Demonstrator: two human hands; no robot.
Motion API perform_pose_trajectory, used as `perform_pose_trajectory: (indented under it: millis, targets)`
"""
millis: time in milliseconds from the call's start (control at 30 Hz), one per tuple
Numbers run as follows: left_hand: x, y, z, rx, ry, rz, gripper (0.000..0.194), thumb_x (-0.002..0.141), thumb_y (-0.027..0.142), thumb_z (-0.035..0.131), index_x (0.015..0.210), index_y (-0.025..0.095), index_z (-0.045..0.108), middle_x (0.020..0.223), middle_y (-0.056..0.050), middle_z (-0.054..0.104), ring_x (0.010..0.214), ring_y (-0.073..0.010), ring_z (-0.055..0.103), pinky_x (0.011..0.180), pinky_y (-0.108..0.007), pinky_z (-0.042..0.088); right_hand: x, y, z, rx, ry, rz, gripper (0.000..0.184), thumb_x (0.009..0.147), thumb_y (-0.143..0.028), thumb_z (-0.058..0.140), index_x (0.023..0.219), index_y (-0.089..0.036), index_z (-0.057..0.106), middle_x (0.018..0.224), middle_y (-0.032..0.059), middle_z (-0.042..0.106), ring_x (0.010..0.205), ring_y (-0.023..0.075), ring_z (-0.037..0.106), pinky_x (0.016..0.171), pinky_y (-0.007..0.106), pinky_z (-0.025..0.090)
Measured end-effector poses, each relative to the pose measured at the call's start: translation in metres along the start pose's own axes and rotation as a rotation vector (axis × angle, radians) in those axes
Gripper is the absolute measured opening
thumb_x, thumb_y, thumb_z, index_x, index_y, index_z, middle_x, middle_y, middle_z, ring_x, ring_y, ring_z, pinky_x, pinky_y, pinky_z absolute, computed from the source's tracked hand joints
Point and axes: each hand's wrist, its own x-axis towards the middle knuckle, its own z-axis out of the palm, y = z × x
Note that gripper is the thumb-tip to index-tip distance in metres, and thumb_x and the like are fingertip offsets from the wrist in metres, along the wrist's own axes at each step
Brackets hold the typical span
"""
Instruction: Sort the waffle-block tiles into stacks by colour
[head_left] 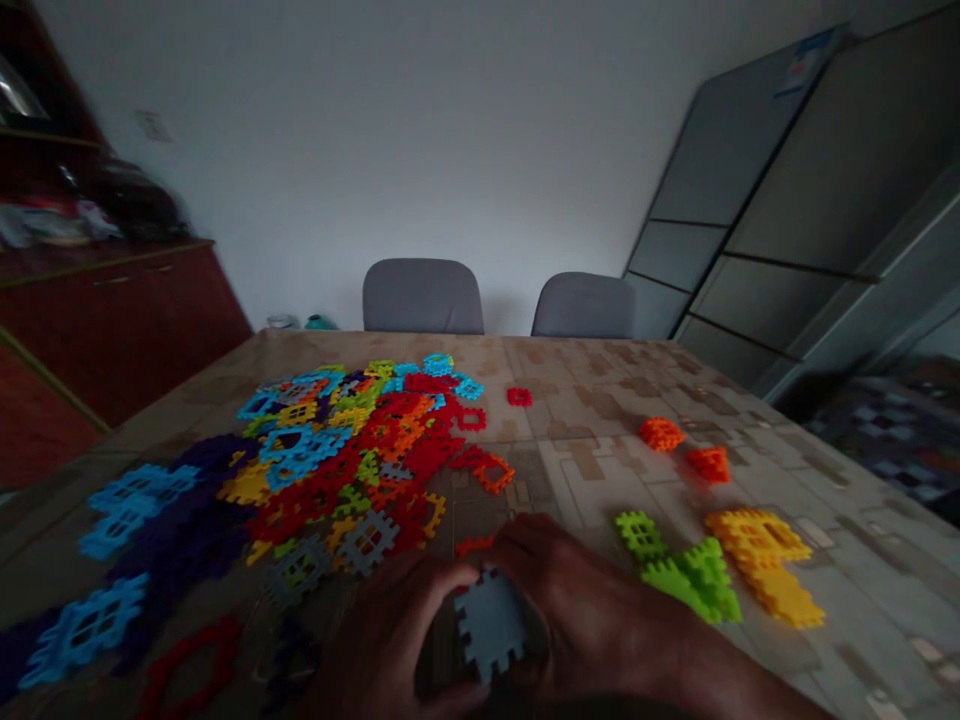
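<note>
Between my two hands, low in the view, is a grey interlocking block piece (491, 620) with toothed edges. My left hand (397, 630) grips its left side, thumb at the top corner. From the right, my right hand (566, 600) is closed around the other side, its fingers bent over the top. Whether the grey piece is single or joined to others I cannot tell. An orange piece (474, 545) lies just beyond the fingertips. To the left, a grey window piece (367, 542) rests at the near edge of a large heap of mixed-colour pieces.
Red pieces (322, 495), light blue pieces (304, 452) and dark purple pieces (191, 510) fill the table's left half. On the right sit green pieces (694, 580), yellow pieces (769, 560) and two orange clusters (661, 434). Two grey chairs (424, 297) stand behind the table (585, 370).
</note>
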Motion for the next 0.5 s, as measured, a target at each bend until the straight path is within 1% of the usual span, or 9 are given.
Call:
perform_pose_trajectory:
  millis: [67, 133, 200, 233, 300, 400, 433, 500]
  targets:
    - [0.021, 0.006, 0.011, -0.003, -0.001, 0.030, 0.074, 0.063, 0.017, 0.076, 0.129, 0.035, 0.047, 0.115, -0.002, 0.072, 0.099, -0.0288, 0.072, 0.082, -0.037, 0.060, -0.011, 0.016, -0.015, 0.001, 0.038, 0.023, 0.045, 0.067, -0.023, 0.077, 0.109, -0.018, 0.062, 0.105, 0.0057, 0.065, 0.099, 0.0234, 0.059, 0.089, 0.036, 0.049]
    - [0.040, 0.011, 0.019, -0.019, -0.018, 0.045, 0.078, 0.068, 0.016, 0.072, 0.137, 0.035, 0.042, 0.124, -0.005, 0.070, 0.107, -0.0291, 0.070, 0.088, -0.039, 0.060, -0.025, 0.036, -0.033, -0.025, 0.101, 0.067, 0.048, 0.063, -0.018, 0.077, 0.108, -0.017, 0.062, 0.104, 0.0061, 0.064, 0.099, 0.0233, 0.060, 0.088, 0.035, 0.050]
    - [0.052, 0.012, 0.025, -0.028, -0.032, 0.064, 0.075, 0.076, 0.019, 0.068, 0.142, 0.035, 0.038, 0.131, -0.005, 0.067, 0.114, -0.0280, 0.069, 0.093, -0.040, 0.059, -0.045, 0.061, -0.056, -0.077, 0.167, 0.145, 0.050, 0.061, -0.015, 0.076, 0.109, -0.016, 0.063, 0.104, 0.0068, 0.065, 0.097, 0.0227, 0.061, 0.087, 0.034, 0.051]
    - [0.055, 0.011, 0.027, -0.024, -0.034, 0.073, 0.071, 0.080, 0.021, 0.065, 0.144, 0.036, 0.037, 0.133, -0.005, 0.067, 0.116, -0.0271, 0.068, 0.095, -0.041, 0.059, -0.058, 0.075, -0.069, -0.123, 0.198, 0.209, 0.048, 0.063, -0.014, 0.074, 0.110, -0.016, 0.063, 0.105, 0.0069, 0.066, 0.097, 0.0225, 0.062, 0.088, 0.034, 0.051]
    - [0.055, 0.004, 0.031, -0.002, -0.040, 0.082, 0.061, 0.089, 0.024, 0.057, 0.145, 0.036, 0.037, 0.134, -0.005, 0.067, 0.117, -0.0254, 0.069, 0.095, -0.039, 0.060, -0.088, 0.109, -0.096, -0.205, 0.254, 0.431, 0.043, 0.069, -0.016, 0.072, 0.111, -0.018, 0.065, 0.108, 0.0068, 0.068, 0.096, 0.0213, 0.064, 0.087, 0.032, 0.051]
    - [0.045, -0.011, 0.037, 0.042, -0.062, 0.073, 0.052, 0.096, 0.029, 0.050, 0.145, 0.036, 0.038, 0.135, -0.004, 0.068, 0.116, -0.0247, 0.070, 0.090, -0.035, 0.062, -0.144, 0.166, -0.132, -0.270, 0.333, 0.641, 0.034, 0.080, -0.023, 0.066, 0.113, -0.012, 0.067, 0.107, 0.0129, 0.070, 0.096, 0.0237, 0.066, 0.088, 0.034, 0.049]
    - [0.040, -0.016, 0.040, 0.054, -0.070, 0.067, 0.051, 0.096, 0.030, 0.050, 0.145, 0.036, 0.039, 0.135, -0.003, 0.068, 0.116, -0.0248, 0.070, 0.089, -0.035, 0.063, -0.163, 0.185, -0.140, -0.293, 0.353, 0.716, 0.031, 0.086, -0.024, 0.060, 0.113, -0.011, 0.067, 0.108, 0.0140, 0.070, 0.099, 0.0241, 0.067, 0.090, 0.035, 0.047]
    - [0.031, -0.019, 0.046, 0.051, -0.075, 0.059, 0.050, 0.096, 0.032, 0.052, 0.144, 0.038, 0.042, 0.133, -0.001, 0.070, 0.114, -0.0250, 0.072, 0.089, -0.034, 0.063, -0.201, 0.218, -0.148, -0.323, 0.355, 0.874, 0.026, 0.083, -0.022, 0.069, 0.107, -0.012, 0.069, 0.099, 0.0116, 0.072, 0.092, 0.0264, 0.068, 0.086, 0.038, 0.052]
